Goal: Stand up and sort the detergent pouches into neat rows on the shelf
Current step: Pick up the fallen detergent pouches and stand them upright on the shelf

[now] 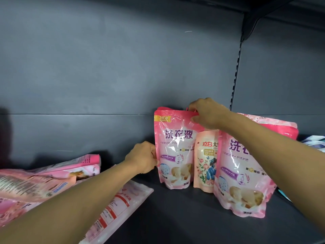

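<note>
Three pouches are stood upright on the shelf. The leftmost pink pouch is pinched at its top by the right hand and at its side by the left hand. Several pouches are lying flat at left.

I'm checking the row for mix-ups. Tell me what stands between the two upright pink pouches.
In the head view, a smaller cream floral pouch stands between the left pink pouch and the right pink pouch.
</note>
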Demonstrator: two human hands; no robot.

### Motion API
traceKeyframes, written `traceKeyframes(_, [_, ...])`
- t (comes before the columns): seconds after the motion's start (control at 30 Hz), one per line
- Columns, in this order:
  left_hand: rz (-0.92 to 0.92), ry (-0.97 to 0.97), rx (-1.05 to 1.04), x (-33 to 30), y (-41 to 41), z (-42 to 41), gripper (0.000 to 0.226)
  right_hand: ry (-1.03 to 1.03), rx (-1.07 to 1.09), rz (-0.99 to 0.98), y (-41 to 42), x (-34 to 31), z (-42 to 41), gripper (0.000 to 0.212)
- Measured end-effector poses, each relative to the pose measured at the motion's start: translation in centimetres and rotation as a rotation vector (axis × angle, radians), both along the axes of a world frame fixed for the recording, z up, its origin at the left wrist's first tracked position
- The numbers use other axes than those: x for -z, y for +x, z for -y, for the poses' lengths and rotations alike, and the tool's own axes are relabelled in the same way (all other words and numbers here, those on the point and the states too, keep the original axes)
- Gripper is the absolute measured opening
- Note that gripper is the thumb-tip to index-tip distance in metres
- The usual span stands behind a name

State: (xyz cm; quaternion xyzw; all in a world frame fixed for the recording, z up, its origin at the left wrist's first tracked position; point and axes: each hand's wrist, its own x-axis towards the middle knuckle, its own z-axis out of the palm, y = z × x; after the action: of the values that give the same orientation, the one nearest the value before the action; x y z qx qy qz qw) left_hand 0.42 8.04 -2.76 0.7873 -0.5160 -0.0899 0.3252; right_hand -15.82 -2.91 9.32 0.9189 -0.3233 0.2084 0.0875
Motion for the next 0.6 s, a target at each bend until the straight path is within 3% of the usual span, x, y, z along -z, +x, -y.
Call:
traceKeyframes(0.2, [-0.022, -0.023, -0.033, -1.7, 0.0, -2.1, 0.021, -0.025, -0.071, 0.049, 0.0, 0.0, -0.9, 0.028])
traceKeyframes(0.3, [-0.041, -0.062, -0.018, -2.8, 0.3, -3.8, 0.027, -0.098, -0.159, 0.25, 0.1, 0.2, -2.2, 0.038])
traceKeyframes(0.4, [-0.012, -0.083, -0.015, -3.9, 1.1, -6.5, 0.028, -0.181, -0.321, 0.444, 0.7, 0.8, -5.0, 0.029])
traceKeyframes(0.6, [0.154, 0.044, -0.128, -5.0, 5.7, -13.7, 0.027, 0.018, -0.521, 0.257, 4.7, 5.2, -11.1, 0.019])
